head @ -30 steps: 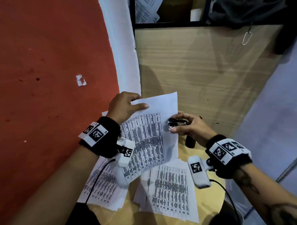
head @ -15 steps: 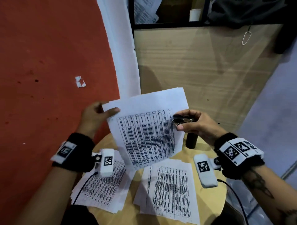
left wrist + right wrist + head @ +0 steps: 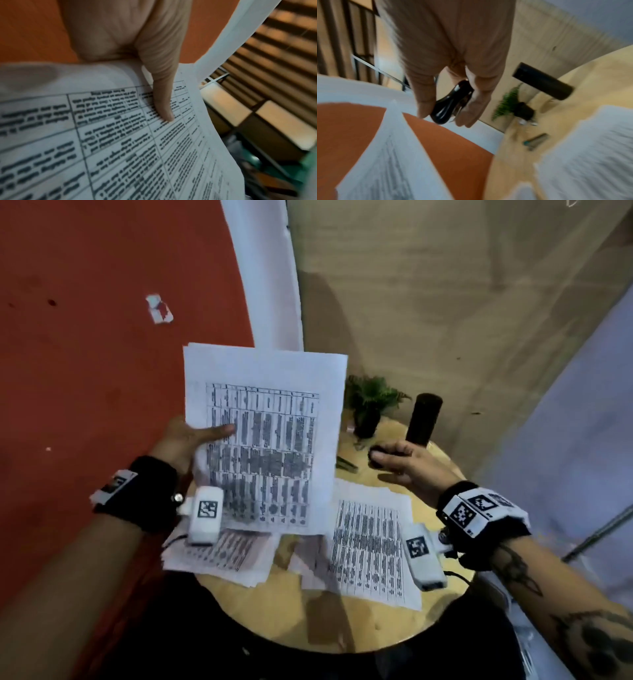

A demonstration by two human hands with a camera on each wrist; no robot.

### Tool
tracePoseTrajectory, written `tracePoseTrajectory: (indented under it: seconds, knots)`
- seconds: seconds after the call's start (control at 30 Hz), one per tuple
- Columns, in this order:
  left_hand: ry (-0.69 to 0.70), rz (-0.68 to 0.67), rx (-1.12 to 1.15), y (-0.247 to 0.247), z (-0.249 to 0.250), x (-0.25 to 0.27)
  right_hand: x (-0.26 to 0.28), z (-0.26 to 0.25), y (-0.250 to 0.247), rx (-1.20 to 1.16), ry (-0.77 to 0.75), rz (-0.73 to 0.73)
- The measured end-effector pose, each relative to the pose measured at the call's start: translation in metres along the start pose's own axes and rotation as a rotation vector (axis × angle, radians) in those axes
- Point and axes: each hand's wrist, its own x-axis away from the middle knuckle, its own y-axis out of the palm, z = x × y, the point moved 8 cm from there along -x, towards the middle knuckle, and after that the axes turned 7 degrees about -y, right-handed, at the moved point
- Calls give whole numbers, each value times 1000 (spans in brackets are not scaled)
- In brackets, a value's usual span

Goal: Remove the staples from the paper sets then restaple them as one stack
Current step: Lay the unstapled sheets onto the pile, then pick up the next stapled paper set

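My left hand (image 3: 191, 440) holds a printed paper set (image 3: 263, 440) up above the table by its left edge. The thumb (image 3: 164, 105) presses on the top sheet, and the fingers behind are hidden. The sheets fan apart at the far edge in the right wrist view. My right hand (image 3: 400, 460) grips a black staple remover (image 3: 452, 104) over the far side of the table, clear of the held paper. Two more paper sets lie flat below, one on the left (image 3: 222, 553) and one on the right (image 3: 370, 549).
The round wooden table (image 3: 274, 611) also carries a small potted plant (image 3: 371, 402), an upright black cylinder (image 3: 423, 419) and a small metal and teal object (image 3: 536, 140) lying by the plant. A wooden panel stands behind the table and red floor lies to the left.
The staple remover has come off the paper's right edge and my right hand has moved right, over the table. My left hand shifted its grip to the paper's left side.
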Motion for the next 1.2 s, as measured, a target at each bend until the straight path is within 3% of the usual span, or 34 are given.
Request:
tracePoseTrajectory:
  seconds: [0.13,0.3,0.4,0.47,0.6,0.73,0.77,0.87,0.9,0.97,1.03,1.1,1.2]
  knots:
    - [-193,139,-93,-51,-48,-38,8,109,-16,136,248,62]
    - [-340,68,-270,-54,-106,-68,5,193,-29,266,423,86]
    - [-531,20,-328,-57,-162,-83,5,233,-40,359,544,151]
    - [-593,-10,-330,-64,-200,-100,5,256,-44,356,574,184]
    - [-669,55,-406,-81,-254,-135,4,283,-53,275,579,282]
    - [-720,73,-641,-69,-260,-157,10,293,-57,135,723,319]
    - [-677,110,-695,-65,-251,-160,11,294,-58,123,739,319]
    - [-303,277,-916,-25,-201,-162,10,294,-57,139,751,320]
    - [-194,278,-972,1,-190,-160,10,294,-56,139,747,318]
    - [-99,131,-938,67,-188,-156,10,290,-54,138,739,319]
    - [-125,-116,-883,137,-208,-149,10,290,-55,140,737,330]
    - [-245,-275,-876,189,-234,-140,11,289,-55,164,728,325]
    - [-399,-258,-813,223,-260,-132,12,292,-57,173,727,306]
